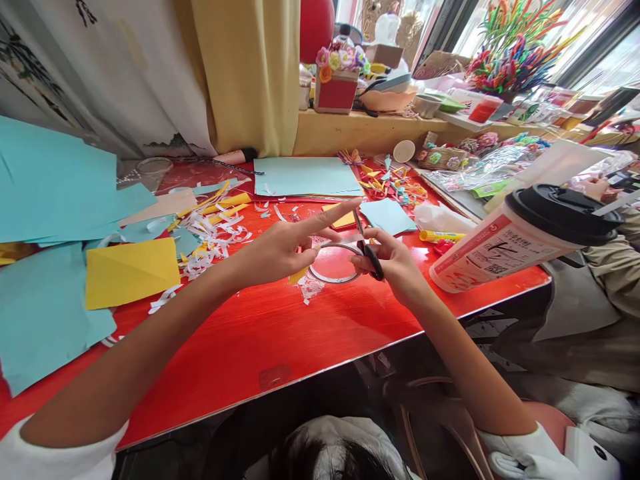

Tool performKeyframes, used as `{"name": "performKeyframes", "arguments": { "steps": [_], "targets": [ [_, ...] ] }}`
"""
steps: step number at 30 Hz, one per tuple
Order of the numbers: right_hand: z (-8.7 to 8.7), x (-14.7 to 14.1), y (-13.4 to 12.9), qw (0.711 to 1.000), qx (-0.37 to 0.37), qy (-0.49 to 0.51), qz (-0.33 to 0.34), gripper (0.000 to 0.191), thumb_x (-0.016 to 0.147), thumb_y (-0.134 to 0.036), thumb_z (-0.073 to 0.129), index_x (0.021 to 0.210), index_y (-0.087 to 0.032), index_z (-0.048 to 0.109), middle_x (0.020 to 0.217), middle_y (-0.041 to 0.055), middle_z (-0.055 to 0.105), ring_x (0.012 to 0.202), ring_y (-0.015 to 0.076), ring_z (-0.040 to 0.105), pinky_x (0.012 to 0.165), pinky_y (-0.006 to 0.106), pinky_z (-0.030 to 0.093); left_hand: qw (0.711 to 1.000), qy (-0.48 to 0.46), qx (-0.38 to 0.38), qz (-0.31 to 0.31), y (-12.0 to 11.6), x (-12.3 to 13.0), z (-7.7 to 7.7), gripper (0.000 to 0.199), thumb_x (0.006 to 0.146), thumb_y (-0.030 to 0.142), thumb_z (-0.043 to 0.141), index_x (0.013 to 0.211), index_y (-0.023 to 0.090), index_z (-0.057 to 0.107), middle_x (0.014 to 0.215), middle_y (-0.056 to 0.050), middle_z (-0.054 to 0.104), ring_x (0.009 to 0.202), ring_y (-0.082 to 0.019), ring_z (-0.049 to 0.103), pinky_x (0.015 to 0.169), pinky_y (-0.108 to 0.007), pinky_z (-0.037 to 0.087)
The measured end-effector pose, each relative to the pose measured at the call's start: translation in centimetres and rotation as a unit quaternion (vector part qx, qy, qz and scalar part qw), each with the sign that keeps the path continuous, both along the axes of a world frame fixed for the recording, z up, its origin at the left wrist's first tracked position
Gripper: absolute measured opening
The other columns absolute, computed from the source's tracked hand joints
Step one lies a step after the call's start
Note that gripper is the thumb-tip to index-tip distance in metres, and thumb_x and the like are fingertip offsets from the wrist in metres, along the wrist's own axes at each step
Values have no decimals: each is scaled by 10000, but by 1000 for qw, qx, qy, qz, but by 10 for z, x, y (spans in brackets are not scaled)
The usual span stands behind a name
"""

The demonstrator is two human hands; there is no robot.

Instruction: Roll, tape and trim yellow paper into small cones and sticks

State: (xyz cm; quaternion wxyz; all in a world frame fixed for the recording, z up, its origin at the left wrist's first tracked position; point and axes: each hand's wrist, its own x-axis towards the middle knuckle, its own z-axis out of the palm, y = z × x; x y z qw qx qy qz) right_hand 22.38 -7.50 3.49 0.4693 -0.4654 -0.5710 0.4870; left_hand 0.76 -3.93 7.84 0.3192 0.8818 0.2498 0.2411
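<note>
My right hand (pixel 393 263) is closed around a pair of scissors (pixel 371 259) with black handles, the blades pointing up and away. Between my hands is a thin pale ring (pixel 334 279) that looks like a roll of clear tape; its left side is close to my left thumb and its right side is by the scissors. My left hand (pixel 280 250) has its index finger stretched toward the blades, the other fingers curled toward the thumb. What they pinch, if anything, is hidden. A small yellow paper piece (pixel 299 275) shows just below that hand.
On the red table (pixel 225 373), light-blue sheets (pixel 45 180) and yellow paper (pixel 133 272) lie left, beside white paper shreds (pixel 213 240). More blue paper (pixel 310 177) is at the back. A large lidded cup (pixel 515 240) leans at the right; a person's sleeve (pixel 617 267) shows beyond.
</note>
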Motion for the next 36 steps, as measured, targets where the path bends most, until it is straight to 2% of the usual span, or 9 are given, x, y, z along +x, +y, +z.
{"name": "performKeyframes", "arguments": {
  "steps": [3, 7, 10, 15, 17, 22, 28, 31, 36],
  "targets": [
    [-1, 1, 0, 1000, -7, -5, -1, 363, 660, -287, 730, 955, -204, 536, 639, -50, 576, 558, 83, 533, 493, 203, 370, 1000, 5, -18, 23, -1, 2, 2, 640, 794, 64, 442, 1390, 246, 297, 1165, -48, 624, 642, -78, 543, 604, -218, 432],
    [-2, 1, 0, 1000, -3, 8, 8, 321, 667, -248, 726, 927, -196, 545, 625, -56, 564, 544, 67, 516, 495, 189, 375, 997, 7, 67, 49, 4, 2, 0, 419, 807, 49, 400, 1186, 168, 534, 1235, -94, 538, 973, -152, 557, 795, -262, 453],
    [-2, 0, -2, 1000, -4, 6, 14, 330, 673, -244, 723, 944, -198, 540, 610, -62, 555, 535, 65, 508, 501, 184, 390, 991, 33, 131, 18, 8, 0, -4, 434, 817, 33, 365, 1150, 212, 578, 1239, -85, 492, 1118, -175, 490, 896, -301, 428],
    [-2, -3, -3, 999, -24, -13, 29, 382, 662, -273, 736, 972, -209, 522, 700, -30, 602, 627, 104, 578, 581, 221, 444, 974, 142, 175, 6, 1, 1, -10, 543, 809, 38, 372, 1206, 372, 532, 1297, -43, 406, 964, -166, 560, 734, -291, 479],
    [-1, -4, -2, 999, -14, -36, 17, 373, 681, -300, 720, 980, -208, 515, 712, -23, 601, 647, 114, 580, 592, 231, 440, 975, 136, 176, 15, 0, 2, -8, 523, 810, 43, 377, 1213, 341, 522, 1284, -51, 420, 956, -167, 563, 734, -291, 481],
    [8, 1, 0, 971, 100, -207, -67, 303, 758, -304, 640, 1023, -223, 517, 716, -25, 591, 623, 103, 515, 570, 227, 381, 995, 8, 42, 94, 11, -4, -2, 386, 833, 113, 439, 1208, 196, 480, 1222, -78, 514, 865, -128, 574, 720, -242, 499],
    [20, 7, -9, 923, 119, -364, 22, 670, 606, -357, 753, 1211, -243, 488, 1098, 65, 600, 894, 202, 548, 668, 278, 424, 977, -69, -160, 124, 15, -15, -11, 550, 754, 182, 613, 1271, 197, 424, 1190, -98, 542, 872, -152, 618, 668, -223, 515],
    [21, 2, -10, 940, 106, -322, 24, 746, 578, -400, 762, 1241, -211, 479, 1094, 84, 575, 869, 197, 528, 687, 301, 434, 954, -116, -223, 161, 6, -23, -23, 567, 736, 230, 657, 1255, 212, 431, 936, -49, 634, 872, -173, 633, 691, -244, 516],
    [19, -24, -3, 986, 24, -137, 96, 496, 661, -420, 694, 1072, -169, 576, 799, 16, 523, 699, 120, 478, 623, 261, 418, 905, -227, -288, 216, -8, -35, -37, 368, 700, 306, 712, 1011, 168, 573, 853, -45, 673, 816, -176, 651, 700, -269, 519]
  ]
}}
